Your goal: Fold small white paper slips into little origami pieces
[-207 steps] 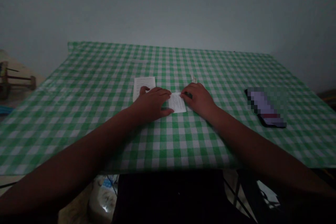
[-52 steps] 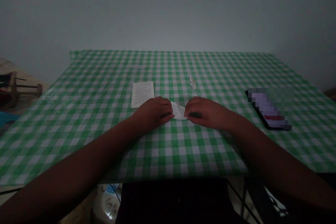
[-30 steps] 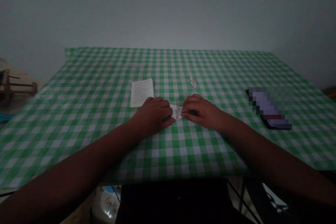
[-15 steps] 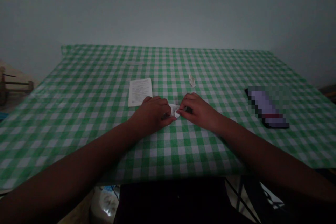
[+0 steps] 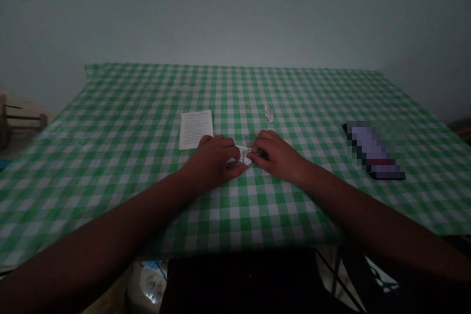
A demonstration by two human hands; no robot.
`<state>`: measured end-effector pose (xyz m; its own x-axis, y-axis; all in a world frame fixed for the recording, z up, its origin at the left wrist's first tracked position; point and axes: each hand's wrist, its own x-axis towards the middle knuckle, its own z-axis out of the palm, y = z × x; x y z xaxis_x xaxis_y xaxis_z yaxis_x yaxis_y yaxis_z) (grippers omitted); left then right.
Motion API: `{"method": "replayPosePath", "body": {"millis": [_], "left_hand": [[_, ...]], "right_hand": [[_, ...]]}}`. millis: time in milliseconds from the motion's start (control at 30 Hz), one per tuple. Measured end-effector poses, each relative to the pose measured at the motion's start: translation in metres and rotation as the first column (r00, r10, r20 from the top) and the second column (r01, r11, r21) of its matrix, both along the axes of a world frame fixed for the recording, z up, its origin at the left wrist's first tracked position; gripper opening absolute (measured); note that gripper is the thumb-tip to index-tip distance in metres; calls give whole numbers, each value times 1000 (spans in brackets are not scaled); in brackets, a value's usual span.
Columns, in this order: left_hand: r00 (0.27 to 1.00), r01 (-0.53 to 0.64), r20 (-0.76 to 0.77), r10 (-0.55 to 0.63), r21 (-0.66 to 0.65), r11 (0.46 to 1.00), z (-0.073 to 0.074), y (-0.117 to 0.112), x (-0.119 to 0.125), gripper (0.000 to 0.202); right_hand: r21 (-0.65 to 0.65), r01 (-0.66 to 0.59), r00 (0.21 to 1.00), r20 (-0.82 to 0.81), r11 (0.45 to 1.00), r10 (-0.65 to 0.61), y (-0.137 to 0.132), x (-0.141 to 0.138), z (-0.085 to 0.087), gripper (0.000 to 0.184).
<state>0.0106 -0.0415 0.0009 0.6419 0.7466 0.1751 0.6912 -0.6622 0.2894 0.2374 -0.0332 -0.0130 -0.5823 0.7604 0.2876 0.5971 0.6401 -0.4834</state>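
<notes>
A small folded white printed paper (image 5: 243,155) lies between my hands on the green-and-white checked tablecloth (image 5: 121,108). My left hand (image 5: 213,161) and my right hand (image 5: 278,155) both pinch it from either side, hiding most of it. Just behind my left hand, a flat printed paper sheet (image 5: 196,129) lies on the cloth without touching it. A tiny white paper scrap (image 5: 269,113) sits beyond my right hand.
A black phone (image 5: 373,151) with a pixelated screen lies on the cloth to the right. A wooden rack (image 5: 22,121) stands on the floor at the far left. A plastic bag (image 5: 147,284) sits below the near table edge, beside a dark seat.
The white paper has narrowed from a flat slip to a small fold. My hands have closed in on it from both sides. The head view has shifted slightly.
</notes>
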Motion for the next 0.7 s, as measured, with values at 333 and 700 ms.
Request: {"method": "replayPosePath", "body": {"millis": [333,700], "left_hand": [[999,44,9,-44,25,999,5,-3,-1,12],[987,-66,139,83,-120,991,14,-14,0,30]], "right_hand": [[108,-84,994,-64,991,91,-8,2,16,16],[293,15,977,-209,956,49,-19,0,21,11]]}}
